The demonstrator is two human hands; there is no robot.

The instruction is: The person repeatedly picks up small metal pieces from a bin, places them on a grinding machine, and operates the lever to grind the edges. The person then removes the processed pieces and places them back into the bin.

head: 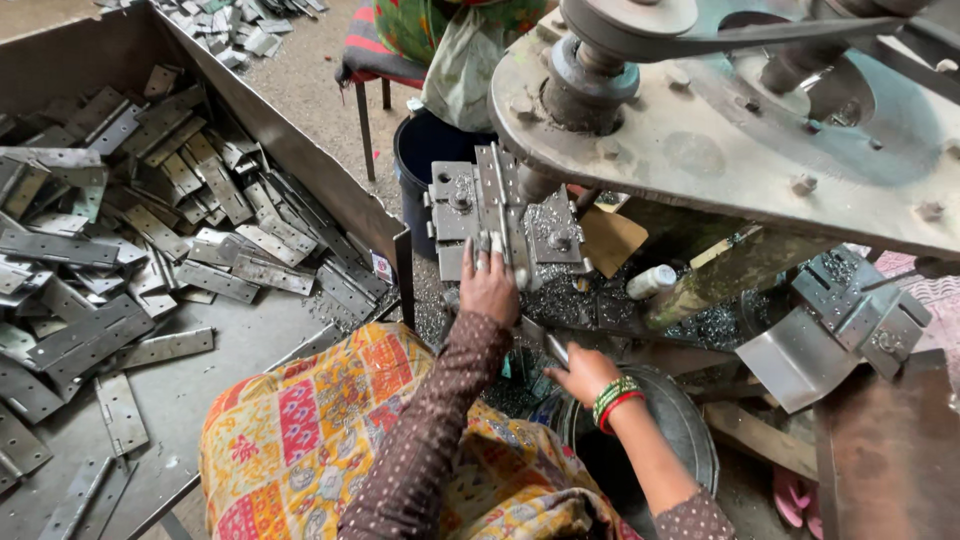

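Observation:
My left hand rests its fingertips on the lower end of a long grey metal hinge that sits in the steel jig of a machine. My right hand, with green and red bangles at the wrist, is closed around a thin metal piece just below the jig; I cannot tell if that piece is a lever or a hinge. Metal shavings lie around the jig's base. My patterned yellow cloth covers my lap at the bottom.
A big metal tray at the left holds several grey hinges. The machine's heavy plate with pulley and belt overhangs the right. A round basin is below, with a blue bucket, a white bottle and another person's green clothing behind.

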